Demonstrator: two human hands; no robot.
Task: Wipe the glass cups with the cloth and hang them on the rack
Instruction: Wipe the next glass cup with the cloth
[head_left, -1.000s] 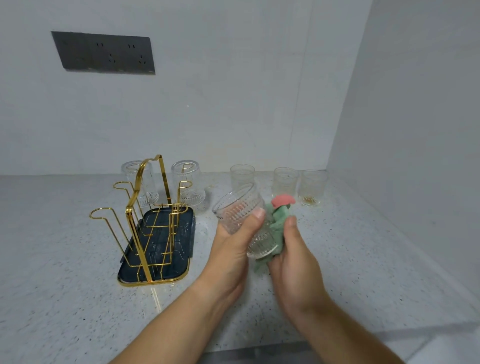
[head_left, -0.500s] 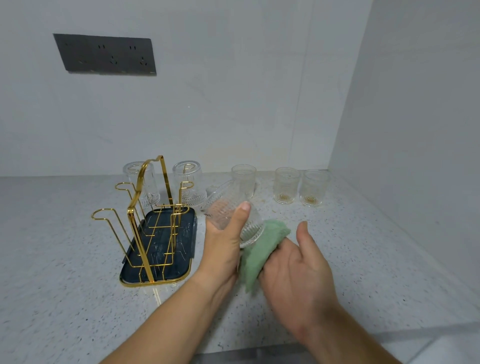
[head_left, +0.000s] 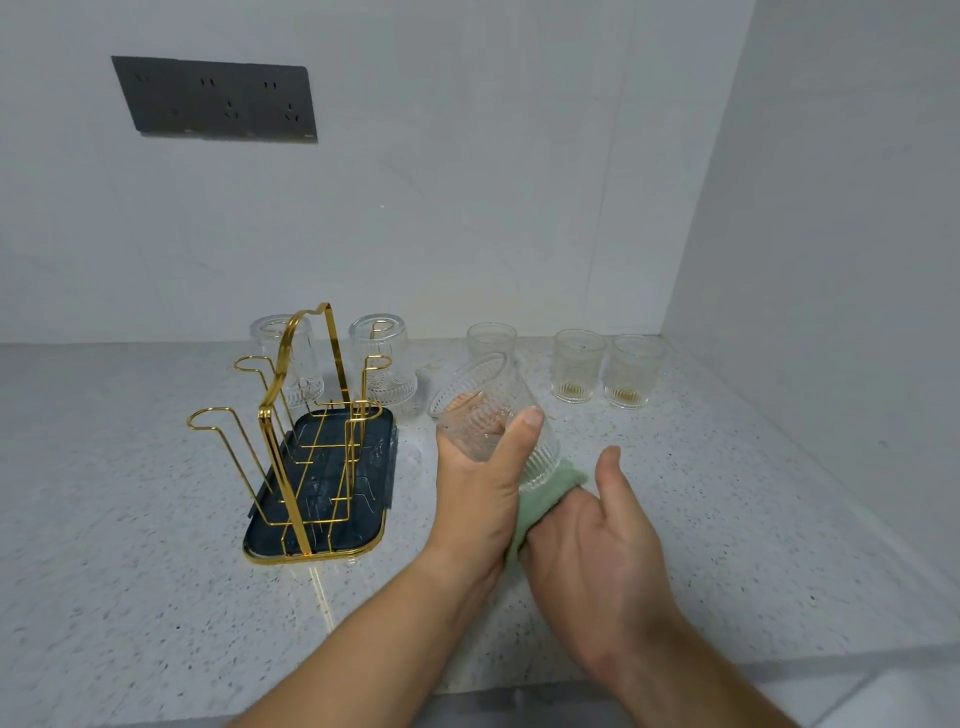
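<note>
Landmark: the rack (head_left: 306, 415), gold wire standing in a dark tray (head_left: 322, 525) on the speckled counter (head_left: 156, 519).
Held cup: the ribbed glass cup (head_left: 488, 410) is in the air just right of the rack, tilted, with its mouth turned up toward the rack and its base toward us.
Left hand: our left hand (head_left: 483, 493) grasps the cup round its wall, thumb across the near side.
Right hand: our right hand (head_left: 597, 540) presses the green cloth (head_left: 545, 493) against the cup's base with the thumb lifted clear. The fingers are hidden under the cloth, so we cannot tell whether they curl round it.
Other cups: two hung cups (head_left: 382, 358) sit upside down on the rack's far hooks. Three upright cups (head_left: 577, 371) stand on the counter right of the rack, beyond the held cup.
Step in hand: we judge this to be wiping the base and lower wall, with hanging not yet begun.
Doing it well: we would turn the cup with the left hand while the cloth stays pressed, so the cloth runs along every rib. We would also push a fold inside before finishing.
Grip: we would hold the wall, not the thin rim, firmly but without squeezing, because ribbed glass may slip if damp.
Hanging: the rack's nearer hooks carry nothing, so we would turn the cup upside down and lower it over one of them, clear of the hung cups.
</note>
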